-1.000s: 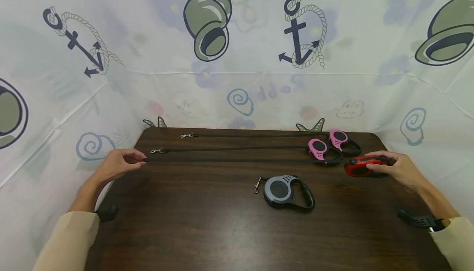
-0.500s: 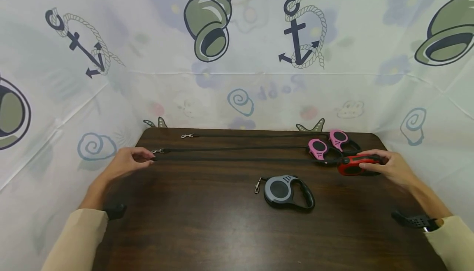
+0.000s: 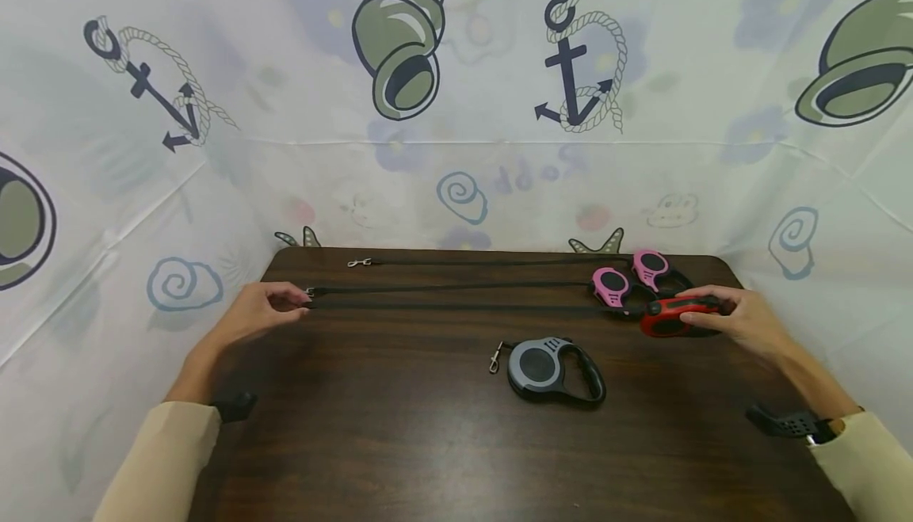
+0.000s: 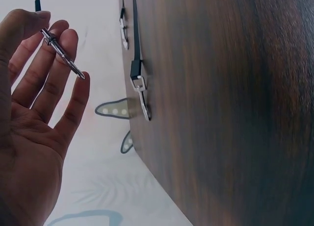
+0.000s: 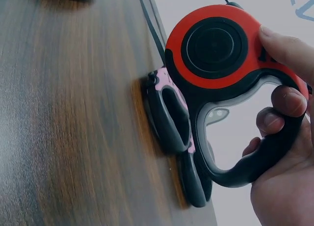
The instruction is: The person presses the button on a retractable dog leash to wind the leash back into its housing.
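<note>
Your two hands have drawn closer together since the earliest frame: your left hand (image 3: 265, 314) has shifted rightward, and your right hand (image 3: 749, 322) has brought the red leash (image 3: 665, 320) leftward. That leash sits over the table's (image 3: 399, 443) right-hand part, overlapping the handles of the two pink leashes (image 3: 612, 287) in the head view; you can't tell there whether it touches them.

Its casing points toward your left hand and its handle toward your right, so its long axis runs side to side, roughly in line with its stretched black cord (image 3: 456, 307). Your right fingers curl through and round the handle, thumb on the red casing. Your left thumb and fingers pinch the cord's far end at the metal clip (image 4: 63, 53), which slants across your fingers, tip away from the cord. The grey leash (image 3: 538, 367) lies nearer you, handle to the right.
</note>
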A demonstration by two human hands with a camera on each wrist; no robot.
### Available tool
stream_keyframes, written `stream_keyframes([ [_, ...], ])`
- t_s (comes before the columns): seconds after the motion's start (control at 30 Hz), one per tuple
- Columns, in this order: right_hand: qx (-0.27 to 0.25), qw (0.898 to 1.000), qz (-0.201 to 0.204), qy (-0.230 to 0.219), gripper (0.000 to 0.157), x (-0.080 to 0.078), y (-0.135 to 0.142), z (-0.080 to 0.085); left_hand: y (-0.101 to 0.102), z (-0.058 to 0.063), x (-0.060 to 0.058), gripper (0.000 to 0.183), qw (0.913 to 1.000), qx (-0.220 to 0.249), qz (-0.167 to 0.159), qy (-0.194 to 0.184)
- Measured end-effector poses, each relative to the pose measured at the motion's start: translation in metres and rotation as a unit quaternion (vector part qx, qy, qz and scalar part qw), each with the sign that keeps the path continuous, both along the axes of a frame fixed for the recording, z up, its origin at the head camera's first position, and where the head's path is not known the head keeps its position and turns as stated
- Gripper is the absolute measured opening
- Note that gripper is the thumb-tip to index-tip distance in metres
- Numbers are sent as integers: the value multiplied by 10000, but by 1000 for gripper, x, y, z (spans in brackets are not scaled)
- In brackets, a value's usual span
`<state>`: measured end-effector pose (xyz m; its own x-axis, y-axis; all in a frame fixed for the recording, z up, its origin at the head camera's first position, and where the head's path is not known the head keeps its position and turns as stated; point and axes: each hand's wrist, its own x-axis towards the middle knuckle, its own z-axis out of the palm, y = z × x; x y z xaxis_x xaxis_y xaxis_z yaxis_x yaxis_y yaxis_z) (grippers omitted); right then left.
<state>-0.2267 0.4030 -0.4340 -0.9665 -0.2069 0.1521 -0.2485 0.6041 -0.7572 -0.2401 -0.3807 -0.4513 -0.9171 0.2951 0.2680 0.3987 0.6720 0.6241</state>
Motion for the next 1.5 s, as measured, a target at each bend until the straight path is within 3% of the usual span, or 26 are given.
stream_keyframes([
  [0.2, -93, 9997, 195, 94, 34, 0, -6, -1, 5, 2, 0, 16, 10000, -9, 55, 4],
  [0.6, -295, 9987, 393, 142, 34, -3, -14, -3, 14, 0, -2, 18, 9993, 53, -27, 371],
  [1.13, -251, 9984, 468, 200, 34, -5, -28, -4, 28, 1, -3, 15, 9999, 17, -29, 144],
  [1.5, -518, 9952, 790, 237, 34, -9, -44, -5, 41, 3, -5, 14, 9998, -64, -33, 161],
])
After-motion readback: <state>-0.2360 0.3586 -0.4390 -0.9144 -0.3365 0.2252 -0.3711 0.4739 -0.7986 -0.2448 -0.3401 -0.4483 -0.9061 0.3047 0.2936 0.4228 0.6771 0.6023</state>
